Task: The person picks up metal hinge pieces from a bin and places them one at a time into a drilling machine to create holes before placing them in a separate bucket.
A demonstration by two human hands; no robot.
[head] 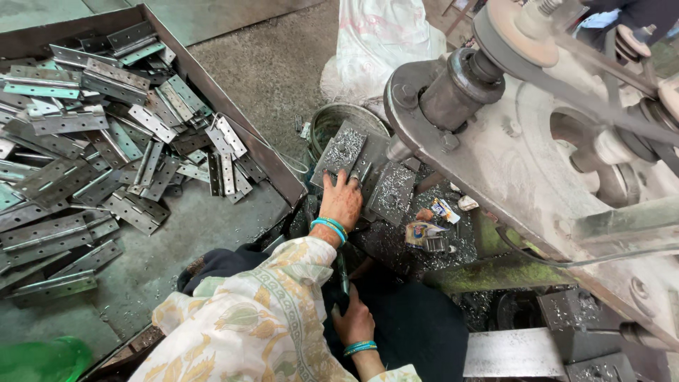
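Our right hand point(356, 322), nearest, wraps a dark handle point(342, 276); our left hand point(342, 199) presses flat, fingers spread, on a gritty steel plate point(342, 151) right of the perforated hinges point(106, 141).

Rough grey concrete floor point(276, 71) strewn with metal shavings, white sack point(375, 35) behind, daylight overhead.

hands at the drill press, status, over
Left hand flat on the metal piece under the spindle. Right hand low, gripping a dark handle. Metal shavings all round.
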